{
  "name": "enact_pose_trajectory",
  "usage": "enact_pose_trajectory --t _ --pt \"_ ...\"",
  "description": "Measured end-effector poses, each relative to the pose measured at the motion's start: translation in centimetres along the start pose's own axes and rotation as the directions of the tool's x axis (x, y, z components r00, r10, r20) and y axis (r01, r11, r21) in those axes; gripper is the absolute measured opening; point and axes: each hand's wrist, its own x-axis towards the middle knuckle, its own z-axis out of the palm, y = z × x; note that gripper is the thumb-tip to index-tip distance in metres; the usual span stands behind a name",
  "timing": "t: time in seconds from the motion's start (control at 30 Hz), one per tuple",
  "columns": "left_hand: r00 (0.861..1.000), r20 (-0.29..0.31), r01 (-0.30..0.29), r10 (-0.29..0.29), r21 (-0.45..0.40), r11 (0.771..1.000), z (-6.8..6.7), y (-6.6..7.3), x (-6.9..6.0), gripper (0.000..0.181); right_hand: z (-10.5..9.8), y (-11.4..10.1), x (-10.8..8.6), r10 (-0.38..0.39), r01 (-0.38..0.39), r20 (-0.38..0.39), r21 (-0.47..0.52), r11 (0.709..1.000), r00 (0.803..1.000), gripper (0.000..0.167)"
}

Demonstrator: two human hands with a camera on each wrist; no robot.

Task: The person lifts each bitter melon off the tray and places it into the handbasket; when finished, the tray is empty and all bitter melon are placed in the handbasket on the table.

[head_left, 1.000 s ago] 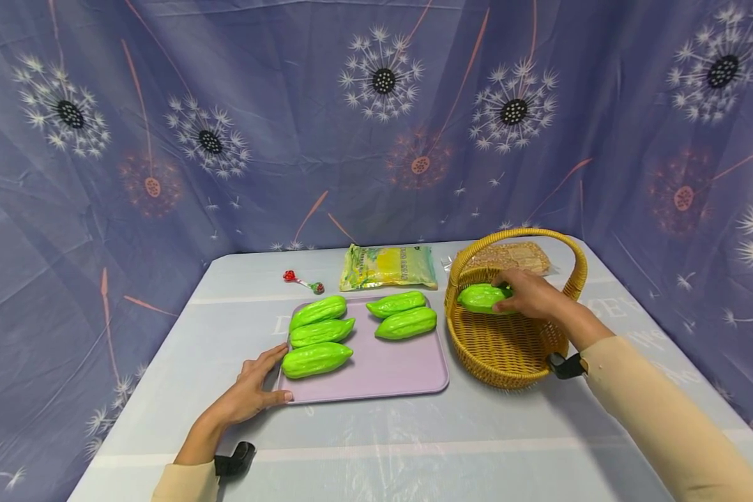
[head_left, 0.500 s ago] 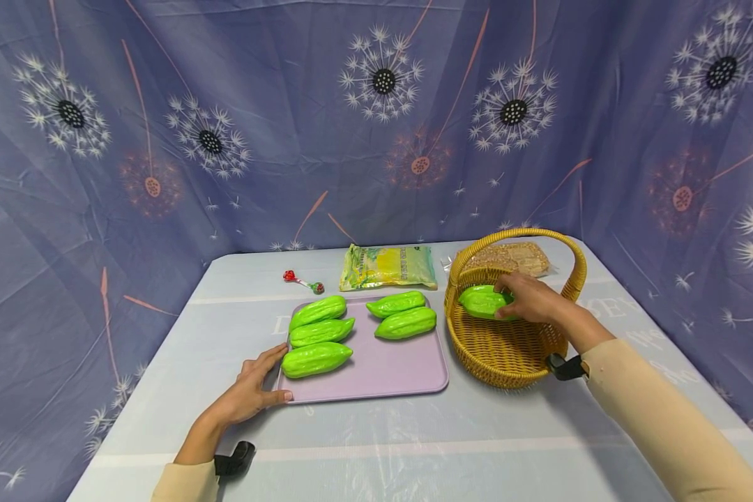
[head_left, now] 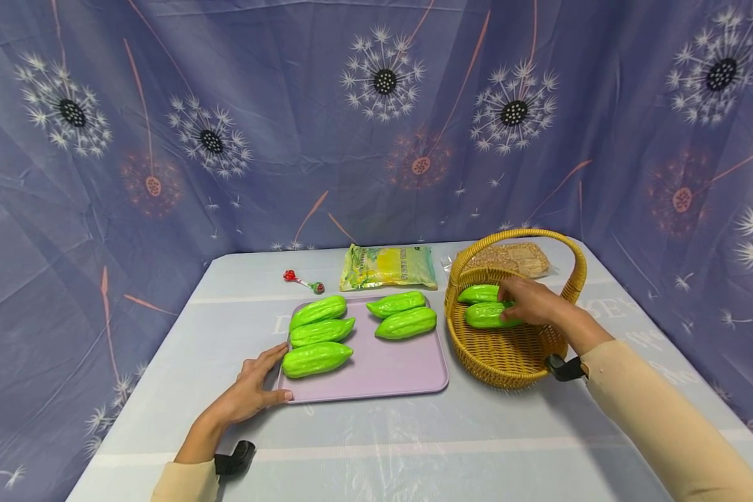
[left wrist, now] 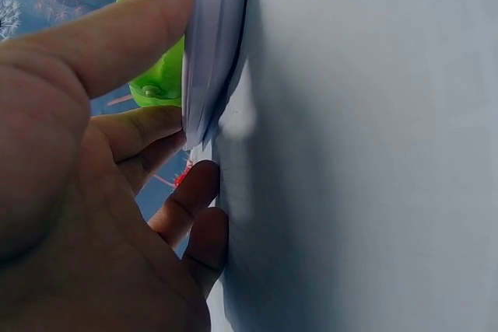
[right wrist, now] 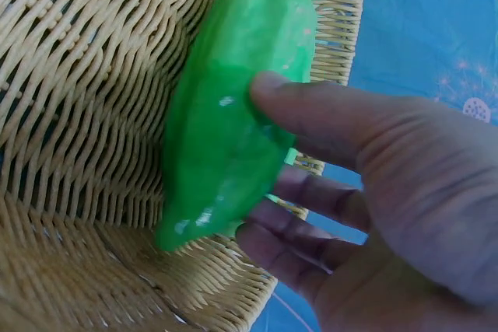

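In the head view my right hand (head_left: pixel 530 303) reaches into the yellow wicker basket (head_left: pixel 473 359). It holds a green ridged gourd (head_left: pixel 484 316), with the thumb on one side in the right wrist view and the other fingers partly hidden behind the gourd (right wrist: pixel 233 114). A second gourd (head_left: pixel 477 293) lies just behind it in the basket. At the left front corner of the pinkish-purple tray (head_left: pixel 389 369) rests my left hand (head_left: pixel 251 390). Its thumb touches the front edge and its extended fingers lie along the left side. Three gourds (head_left: pixel 316 360) sit at the tray's left, two (head_left: pixel 406 323) at its back right.
Behind the tray lie a yellow-green packet (head_left: pixel 389 267) and a red and green candy-like item (head_left: pixel 304 282). A clear-wrapped brown package (head_left: pixel 521 258) is behind the basket, whose tall handle (head_left: pixel 577 268) arches over it. A patterned curtain (head_left: pixel 288 139) surrounds the table.
My right hand has drawn the held gourd slightly toward the basket's front, and the second gourd behind it has come into sight. The left hand and tray stay put.
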Motion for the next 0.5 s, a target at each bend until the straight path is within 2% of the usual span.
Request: enact_pose_trajectory --t 0.3,0.5 --pt "1.0 0.005 0.004 -0.004 0.0 1.0 0.0 -0.05 0.04 0.086 0.49 0.45 0.12 -0.007 0.008 0.072 -0.008 1.0 0.997 0.04" --pt "1.0 0.003 0.007 -0.007 0.002 1.0 -0.05 -0.06 0.06 0.087 0.38 0.52 0.21 0.012 -0.009 0.082 -0.038 0.999 0.997 0.039"
